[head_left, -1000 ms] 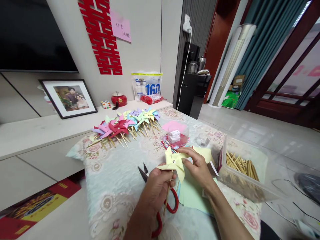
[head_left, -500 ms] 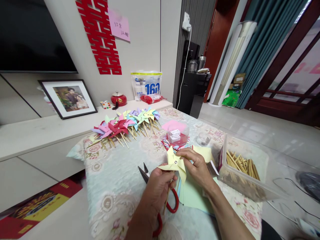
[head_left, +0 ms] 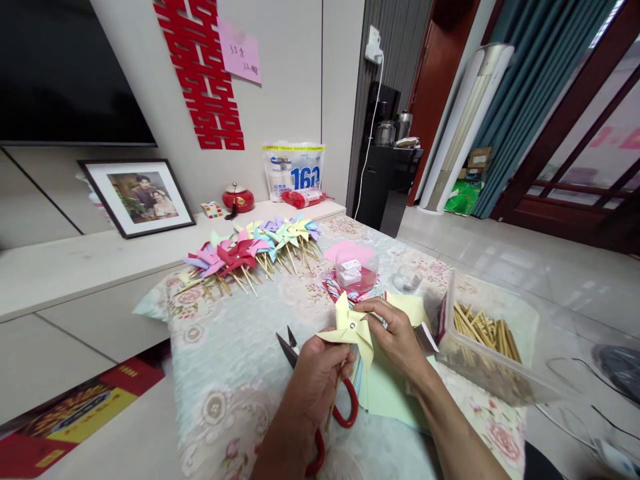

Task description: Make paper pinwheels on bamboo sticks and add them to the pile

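Left hand (head_left: pixel 323 363) clamped on the stick (head_left: pixel 331 403) of a pale-yellow paper pinwheel (head_left: pixel 358 338), held over the floral tablecloth (head_left: pixel 230 347); right hand (head_left: pixel 397 330) pinches a blade. Looks like blade adjustment; next move calls for steady stick, light fingers. Clear plastic bin (head_left: pixel 480 360): loose wooden sticks (head_left: pixel 487 333). Clear round tub (head_left: pixel 367 268): contents unclear.

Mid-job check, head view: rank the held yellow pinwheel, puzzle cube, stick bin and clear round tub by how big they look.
1. Stick bin
2. Yellow pinwheel
3. Clear round tub
4. Puzzle cube

The pinwheel is nearer the camera than the tub, so their true order is unsure.
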`<control>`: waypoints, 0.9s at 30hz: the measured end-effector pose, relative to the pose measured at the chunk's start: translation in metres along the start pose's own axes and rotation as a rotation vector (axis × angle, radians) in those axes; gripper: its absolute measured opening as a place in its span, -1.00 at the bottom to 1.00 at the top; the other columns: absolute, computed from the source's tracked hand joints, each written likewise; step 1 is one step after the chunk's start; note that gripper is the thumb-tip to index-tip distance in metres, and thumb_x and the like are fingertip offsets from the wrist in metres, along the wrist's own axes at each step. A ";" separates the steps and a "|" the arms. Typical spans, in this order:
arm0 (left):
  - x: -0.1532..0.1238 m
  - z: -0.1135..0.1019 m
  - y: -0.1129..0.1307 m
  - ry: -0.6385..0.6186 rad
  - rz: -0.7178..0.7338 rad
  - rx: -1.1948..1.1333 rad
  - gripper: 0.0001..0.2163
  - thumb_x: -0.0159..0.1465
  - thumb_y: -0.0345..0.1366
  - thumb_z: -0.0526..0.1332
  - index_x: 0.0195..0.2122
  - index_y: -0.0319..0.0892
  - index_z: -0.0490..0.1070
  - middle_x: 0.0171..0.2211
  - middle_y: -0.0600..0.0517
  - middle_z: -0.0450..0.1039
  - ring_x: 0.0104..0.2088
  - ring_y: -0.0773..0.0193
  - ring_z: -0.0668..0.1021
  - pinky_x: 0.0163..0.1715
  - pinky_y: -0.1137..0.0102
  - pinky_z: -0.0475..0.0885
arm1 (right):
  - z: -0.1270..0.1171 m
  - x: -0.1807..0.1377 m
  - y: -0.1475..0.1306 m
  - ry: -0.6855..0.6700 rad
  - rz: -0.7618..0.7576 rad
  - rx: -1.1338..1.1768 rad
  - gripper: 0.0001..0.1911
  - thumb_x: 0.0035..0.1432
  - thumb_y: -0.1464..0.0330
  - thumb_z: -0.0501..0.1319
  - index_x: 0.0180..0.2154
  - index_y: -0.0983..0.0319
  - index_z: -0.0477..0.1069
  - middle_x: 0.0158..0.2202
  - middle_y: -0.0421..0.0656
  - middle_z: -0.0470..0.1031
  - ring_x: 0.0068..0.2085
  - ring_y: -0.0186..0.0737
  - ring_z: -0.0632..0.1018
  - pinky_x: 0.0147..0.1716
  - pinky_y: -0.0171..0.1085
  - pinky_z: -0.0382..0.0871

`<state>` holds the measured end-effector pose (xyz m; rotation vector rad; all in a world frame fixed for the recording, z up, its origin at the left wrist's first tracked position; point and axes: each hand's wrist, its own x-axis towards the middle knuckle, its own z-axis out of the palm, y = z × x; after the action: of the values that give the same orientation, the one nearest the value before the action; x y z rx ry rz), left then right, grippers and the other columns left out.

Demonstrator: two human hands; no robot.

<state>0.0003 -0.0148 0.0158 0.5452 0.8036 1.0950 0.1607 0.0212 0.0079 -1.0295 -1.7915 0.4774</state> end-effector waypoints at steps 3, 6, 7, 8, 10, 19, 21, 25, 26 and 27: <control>0.000 0.001 0.000 -0.005 0.006 0.003 -0.77 -0.15 -0.44 0.38 -0.44 -0.22 0.42 -0.56 0.14 0.34 -0.58 0.43 0.31 -0.59 0.48 0.15 | 0.000 0.000 -0.001 -0.008 -0.002 0.019 -0.74 0.22 0.52 0.10 -0.23 0.18 0.54 -0.27 -0.15 0.58 -0.22 -0.21 0.57 -0.19 -0.27 0.39; -0.001 0.001 0.001 -0.010 0.002 0.011 -0.77 -0.16 -0.45 0.37 -0.43 -0.23 0.43 -0.56 0.13 0.34 -0.56 0.42 0.32 -0.59 0.48 0.16 | 0.000 0.001 -0.002 -0.025 -0.007 0.026 -0.75 0.23 0.52 0.10 -0.25 0.18 0.54 -0.27 -0.15 0.58 -0.22 -0.22 0.57 -0.20 -0.27 0.40; -0.001 0.001 0.001 -0.010 -0.001 0.012 -0.77 -0.16 -0.45 0.37 -0.43 -0.24 0.44 -0.56 0.13 0.34 -0.55 0.42 0.33 -0.59 0.48 0.16 | 0.000 0.001 -0.002 -0.028 -0.010 0.026 -0.75 0.24 0.51 0.10 -0.25 0.18 0.54 -0.27 -0.14 0.58 -0.22 -0.21 0.57 -0.20 -0.27 0.40; -0.001 0.001 0.001 -0.011 -0.004 0.012 -0.77 -0.16 -0.45 0.37 -0.42 -0.24 0.45 -0.56 0.12 0.35 -0.55 0.41 0.34 -0.59 0.48 0.17 | 0.000 0.001 -0.002 -0.026 -0.013 0.024 -0.75 0.24 0.51 0.10 -0.24 0.17 0.54 -0.26 -0.14 0.58 -0.21 -0.21 0.57 -0.18 -0.26 0.40; 0.000 0.000 0.001 -0.003 0.004 -0.004 -0.76 -0.16 -0.44 0.38 -0.42 -0.24 0.46 -0.55 0.11 0.37 -0.54 0.40 0.35 -0.59 0.48 0.17 | 0.000 0.001 -0.002 -0.002 -0.009 0.013 -0.75 0.25 0.48 0.12 -0.16 0.16 0.54 -0.17 -0.12 0.59 -0.12 -0.17 0.57 -0.10 -0.22 0.40; 0.006 -0.003 0.001 0.140 0.162 -0.234 -0.67 -0.17 -0.46 0.48 -0.36 -0.21 0.48 -0.40 0.06 0.48 -0.45 0.38 0.44 -0.46 0.48 0.30 | 0.002 -0.002 -0.017 0.200 0.027 -0.014 -0.88 0.29 0.36 0.19 -0.20 0.18 0.51 -0.22 -0.11 0.56 -0.15 -0.14 0.55 -0.12 -0.18 0.39; 0.007 -0.002 0.000 0.140 0.173 -0.275 -0.67 -0.19 -0.47 0.49 -0.37 -0.22 0.48 -0.36 0.05 0.49 -0.44 0.39 0.45 -0.46 0.49 0.31 | 0.006 -0.003 -0.021 0.128 -0.019 -0.033 -0.87 0.28 0.38 0.20 -0.16 0.18 0.51 -0.20 -0.10 0.56 -0.15 -0.15 0.55 -0.12 -0.19 0.40; 0.007 -0.002 -0.001 0.148 0.187 -0.302 -0.62 -0.19 -0.48 0.49 -0.30 -0.23 0.51 -0.36 0.06 0.49 -0.45 0.40 0.45 -0.47 0.49 0.30 | 0.014 -0.005 -0.023 0.073 -0.051 -0.078 -0.77 0.25 0.43 0.21 -0.05 0.19 0.48 -0.16 -0.09 0.55 -0.16 -0.16 0.56 -0.15 -0.21 0.43; 0.008 -0.002 -0.002 0.152 0.187 -0.304 -0.61 -0.19 -0.48 0.49 -0.29 -0.23 0.51 -0.36 0.06 0.49 -0.46 0.40 0.45 -0.48 0.49 0.30 | 0.016 -0.006 -0.023 0.070 -0.049 -0.086 -0.76 0.25 0.43 0.21 -0.04 0.19 0.48 -0.16 -0.08 0.55 -0.16 -0.16 0.56 -0.15 -0.21 0.43; 0.008 -0.002 -0.002 0.153 0.186 -0.306 -0.60 -0.20 -0.48 0.50 -0.29 -0.23 0.51 -0.36 0.06 0.49 -0.46 0.40 0.45 -0.49 0.50 0.29 | 0.016 -0.006 -0.022 0.071 -0.047 -0.091 -0.76 0.26 0.44 0.20 -0.04 0.18 0.48 -0.16 -0.08 0.55 -0.16 -0.16 0.56 -0.15 -0.20 0.43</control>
<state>0.0021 -0.0080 0.0107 0.2835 0.7092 1.4162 0.1375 0.0055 0.0128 -1.0512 -1.7838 0.3290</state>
